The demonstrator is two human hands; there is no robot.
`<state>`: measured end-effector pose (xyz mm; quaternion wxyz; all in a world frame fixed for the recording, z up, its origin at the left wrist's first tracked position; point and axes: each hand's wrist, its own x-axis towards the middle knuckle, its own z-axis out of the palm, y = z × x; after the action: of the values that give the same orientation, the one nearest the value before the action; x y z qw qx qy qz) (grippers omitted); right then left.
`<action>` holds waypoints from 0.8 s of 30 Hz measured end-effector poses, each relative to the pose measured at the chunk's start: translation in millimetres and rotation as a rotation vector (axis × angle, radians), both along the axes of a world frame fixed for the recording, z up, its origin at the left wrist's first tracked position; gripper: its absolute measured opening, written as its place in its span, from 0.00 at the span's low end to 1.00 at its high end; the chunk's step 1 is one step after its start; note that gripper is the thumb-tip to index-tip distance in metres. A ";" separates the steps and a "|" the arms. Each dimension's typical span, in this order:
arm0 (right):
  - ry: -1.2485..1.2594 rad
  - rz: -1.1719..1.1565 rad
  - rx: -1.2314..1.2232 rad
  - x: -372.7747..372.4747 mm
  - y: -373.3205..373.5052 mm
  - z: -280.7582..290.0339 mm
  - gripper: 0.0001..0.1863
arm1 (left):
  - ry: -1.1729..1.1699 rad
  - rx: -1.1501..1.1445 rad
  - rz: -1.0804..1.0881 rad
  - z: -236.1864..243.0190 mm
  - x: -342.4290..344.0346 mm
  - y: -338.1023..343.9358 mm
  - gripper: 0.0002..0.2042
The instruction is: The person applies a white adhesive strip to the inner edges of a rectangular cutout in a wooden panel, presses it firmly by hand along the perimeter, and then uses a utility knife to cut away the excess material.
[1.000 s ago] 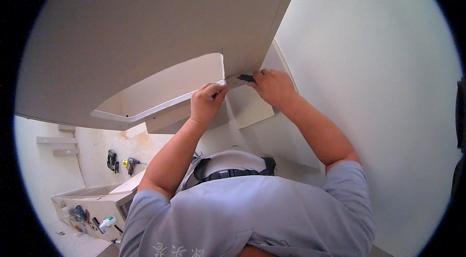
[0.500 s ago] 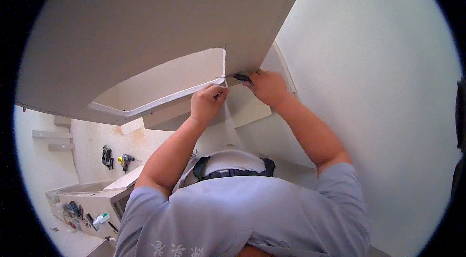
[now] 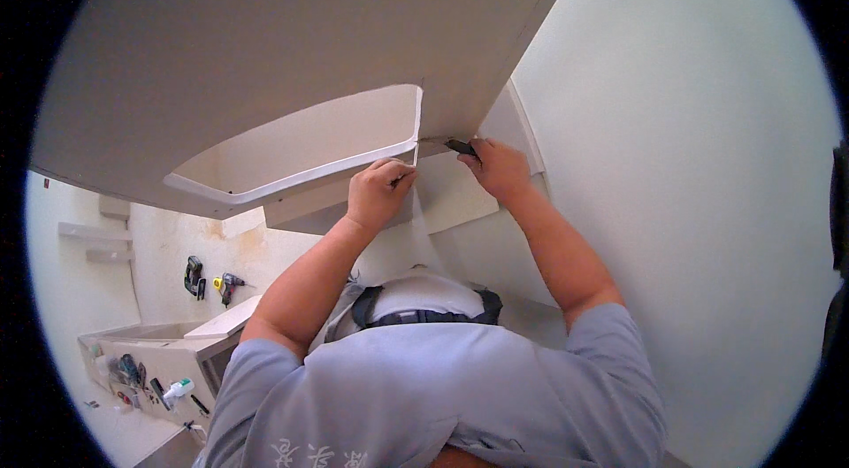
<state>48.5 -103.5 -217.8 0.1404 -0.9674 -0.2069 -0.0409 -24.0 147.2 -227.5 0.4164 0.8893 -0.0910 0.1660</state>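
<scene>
A large grey-brown panel (image 3: 292, 34) with a long rounded cutout is in front of me. White edging strip (image 3: 309, 178) lines the lower and right edges of the cutout. Near its right corner, my left hand (image 3: 376, 194) pinches the loose end of the strip, and a pale tail of it seems to trail below the fingers. A small dark spot by those fingertips is too small to name. To the right, my right hand (image 3: 502, 171) is closed around a black utility knife (image 3: 460, 147), its thin blade pointing left toward the strip at the corner.
A white wall (image 3: 690, 158) stands close on my right. Lower left are a cordless drill (image 3: 228, 286) and another dark power tool (image 3: 193, 277). Below them, a pale cabinet piece (image 3: 146, 362) has several hand tools and a white bottle (image 3: 179, 389) with a green cap on it.
My right hand has drawn the knife a little to the right, away from the corner of the cutout. My left hand keeps its pinch on the strip. The view has shifted slightly.
</scene>
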 end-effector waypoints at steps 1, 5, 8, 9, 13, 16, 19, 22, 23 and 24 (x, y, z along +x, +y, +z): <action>-0.004 0.008 0.016 0.6 -1.0 -6.2 0.21 | 0.004 0.004 -0.001 0.8 -0.7 0.8 0.05; -0.028 0.000 0.165 -6.6 7.0 -32.6 0.21 | -0.035 0.008 -0.012 -1.9 -1.3 6.6 0.04; -0.036 -0.015 0.141 -12.8 7.4 -31.6 0.20 | -0.013 0.010 -0.014 -6.8 -1.9 12.6 0.04; -0.059 -0.003 0.157 -12.8 8.4 -30.8 0.19 | 0.008 0.022 -0.021 -6.3 -1.9 13.8 0.04; -0.122 0.046 0.166 -7.0 13.3 -20.4 0.19 | 0.002 0.052 -0.030 -16.5 0.2 12.9 0.03; -0.135 0.103 0.144 0.1 19.9 -15.5 0.19 | -0.019 0.124 -0.027 -20.5 3.2 9.9 0.04; -0.102 0.146 0.118 7.4 20.5 -14.9 0.20 | -0.032 0.114 -0.035 -26.7 6.1 10.3 0.05; -0.066 0.161 0.102 8.7 19.3 -9.9 0.21 | -0.038 0.098 -0.041 -25.8 4.7 10.5 0.05; -0.059 0.162 0.100 8.6 18.6 -8.5 0.21 | -0.044 0.102 -0.046 -23.4 4.0 10.2 0.05; -0.047 0.160 0.075 9.0 18.3 -8.6 0.21 | -0.050 0.106 -0.052 -19.6 3.1 10.0 0.05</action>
<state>57.5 -85.2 -226.4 0.1746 -0.9405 -0.2853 -0.0598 -20.9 157.2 -247.0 0.3705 0.9030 -0.1329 0.1722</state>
